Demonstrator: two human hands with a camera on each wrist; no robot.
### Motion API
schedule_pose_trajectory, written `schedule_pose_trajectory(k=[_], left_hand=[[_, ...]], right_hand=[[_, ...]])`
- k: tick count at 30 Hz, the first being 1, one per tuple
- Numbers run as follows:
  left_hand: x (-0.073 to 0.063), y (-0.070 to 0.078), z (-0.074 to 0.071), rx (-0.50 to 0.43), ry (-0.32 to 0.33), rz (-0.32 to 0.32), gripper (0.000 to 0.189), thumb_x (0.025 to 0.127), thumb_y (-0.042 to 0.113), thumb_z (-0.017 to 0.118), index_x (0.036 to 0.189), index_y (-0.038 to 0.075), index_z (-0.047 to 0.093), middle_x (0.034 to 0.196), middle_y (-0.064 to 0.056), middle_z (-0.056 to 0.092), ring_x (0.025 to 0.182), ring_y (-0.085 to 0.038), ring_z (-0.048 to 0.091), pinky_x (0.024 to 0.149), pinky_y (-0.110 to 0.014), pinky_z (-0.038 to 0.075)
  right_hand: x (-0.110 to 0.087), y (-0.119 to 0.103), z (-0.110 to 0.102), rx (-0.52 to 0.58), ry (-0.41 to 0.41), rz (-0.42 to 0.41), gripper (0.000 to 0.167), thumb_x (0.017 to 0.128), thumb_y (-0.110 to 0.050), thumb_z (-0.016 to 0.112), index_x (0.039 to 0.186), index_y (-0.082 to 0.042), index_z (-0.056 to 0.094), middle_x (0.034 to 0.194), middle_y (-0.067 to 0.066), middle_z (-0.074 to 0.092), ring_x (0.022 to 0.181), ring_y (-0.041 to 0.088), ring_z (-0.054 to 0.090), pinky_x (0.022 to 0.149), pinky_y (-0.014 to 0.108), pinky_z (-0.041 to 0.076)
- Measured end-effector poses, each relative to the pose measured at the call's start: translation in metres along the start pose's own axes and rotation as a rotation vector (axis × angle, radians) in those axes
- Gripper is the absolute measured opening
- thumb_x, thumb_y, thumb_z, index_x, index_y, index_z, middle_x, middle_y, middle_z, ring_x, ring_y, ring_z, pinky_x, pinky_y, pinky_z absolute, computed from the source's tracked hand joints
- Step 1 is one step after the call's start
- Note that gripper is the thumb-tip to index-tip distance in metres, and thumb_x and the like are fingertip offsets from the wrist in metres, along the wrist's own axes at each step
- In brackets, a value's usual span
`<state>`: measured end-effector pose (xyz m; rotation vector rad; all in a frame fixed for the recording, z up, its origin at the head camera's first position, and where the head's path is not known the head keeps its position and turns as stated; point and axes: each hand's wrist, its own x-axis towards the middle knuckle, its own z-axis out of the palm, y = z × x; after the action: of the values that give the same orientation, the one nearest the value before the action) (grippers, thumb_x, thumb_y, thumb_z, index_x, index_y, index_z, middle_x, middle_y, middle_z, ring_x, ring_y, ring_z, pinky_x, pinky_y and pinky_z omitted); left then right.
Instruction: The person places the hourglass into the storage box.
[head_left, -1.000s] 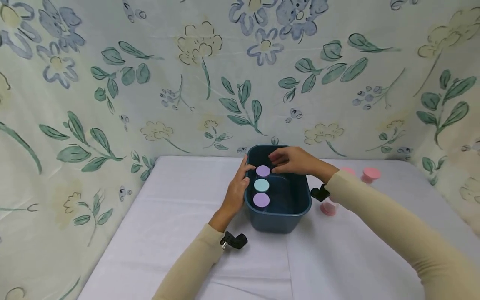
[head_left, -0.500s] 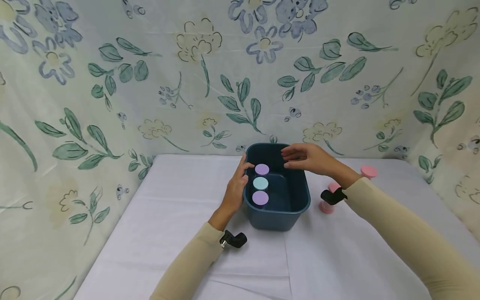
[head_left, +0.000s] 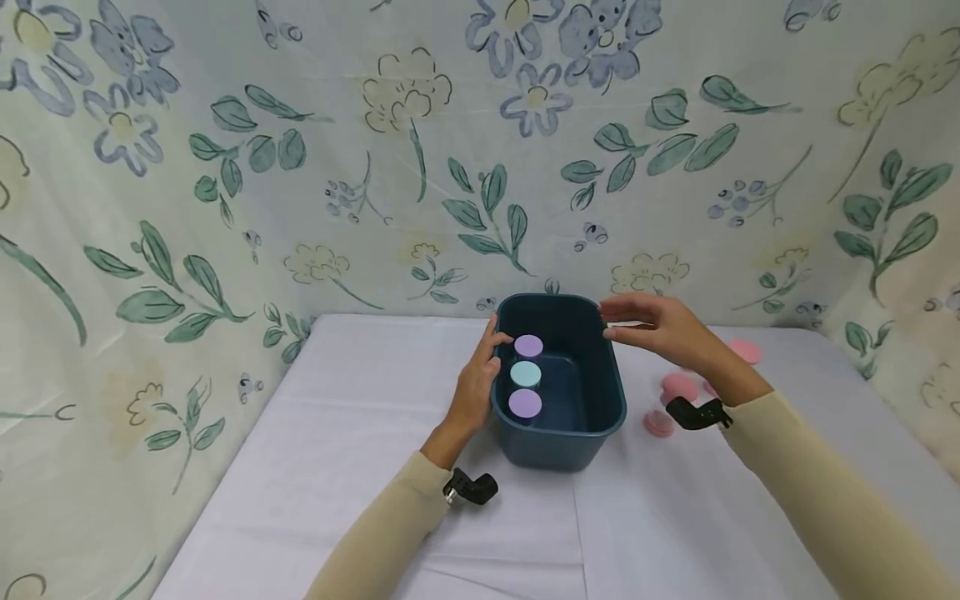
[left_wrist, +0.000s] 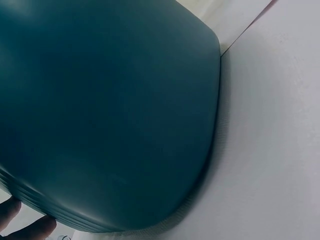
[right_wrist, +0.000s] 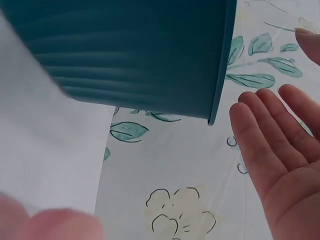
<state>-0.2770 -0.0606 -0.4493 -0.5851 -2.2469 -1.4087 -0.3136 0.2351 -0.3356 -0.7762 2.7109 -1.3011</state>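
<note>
A dark blue plastic bin [head_left: 558, 450] stands on the white cloth. Along its left inner side sit two round purple-topped pieces [head_left: 525, 404] and a light blue-topped one [head_left: 526, 374] between them; their lower parts are mostly hidden. My left hand [head_left: 474, 383] grips the bin's left rim, a finger hooked over the edge; in the left wrist view its fingertips [left_wrist: 35, 229] touch the wall. My right hand [head_left: 660, 327] hovers by the far right rim, fingers straight and holding nothing. In the right wrist view its palm [right_wrist: 285, 165] is beside the bin, apart from it.
Several pink round-topped pieces stand on the cloth right of the bin, among them a near one [head_left: 659, 423], a middle one [head_left: 679, 387] and a farther one [head_left: 746, 351], partly behind my right wrist. A floral curtain [head_left: 405, 208] hangs behind the table.
My right hand has drawn out of the bin, moving right from beside the far purple-topped piece to outside the right rim. My left hand stays on the left rim.
</note>
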Motion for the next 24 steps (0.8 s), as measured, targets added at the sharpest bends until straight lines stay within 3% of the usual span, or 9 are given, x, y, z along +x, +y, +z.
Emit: schedule_pose_trajectory(k=[8, 16, 24], left_hand=[[0.0, 0.001, 0.002, 0.011, 0.0, 0.008, 0.043, 0.099, 0.029, 0.023, 0.13, 0.014, 0.05, 0.16, -0.001, 0.019, 0.145, -0.012, 0.019, 0.114, -0.044, 0.022], [0.001, -0.001, 0.001, -0.018, 0.004, 0.057, 0.043, 0.101, 0.03, 0.026, 0.131, 0.01, 0.049, 0.16, -0.005, 0.019, 0.146, -0.019, 0.018, 0.115, -0.047, 0.02], [0.001, -0.005, 0.002, -0.005, -0.015, 0.041, 0.043, 0.101, 0.031, 0.024, 0.131, 0.014, 0.048, 0.161, -0.004, 0.018, 0.146, -0.015, 0.016, 0.114, -0.047, 0.02]], right_hand=[[-0.021, 0.01, -0.009, 0.015, 0.067, 0.043, 0.052, 0.088, -0.036, 0.069, 0.133, -0.017, 0.055, 0.131, 0.006, 0.059, 0.119, 0.024, 0.057, 0.084, 0.02, 0.051], [-0.044, 0.014, -0.012, -0.02, 0.169, 0.067, 0.054, 0.088, -0.033, 0.069, 0.135, -0.014, 0.053, 0.134, 0.009, 0.056, 0.119, 0.031, 0.057, 0.082, 0.011, 0.046], [-0.07, 0.03, -0.011, -0.074, 0.238, 0.098, 0.057, 0.087, -0.032, 0.071, 0.137, -0.014, 0.051, 0.136, 0.013, 0.054, 0.121, 0.034, 0.055, 0.08, 0.003, 0.04]])
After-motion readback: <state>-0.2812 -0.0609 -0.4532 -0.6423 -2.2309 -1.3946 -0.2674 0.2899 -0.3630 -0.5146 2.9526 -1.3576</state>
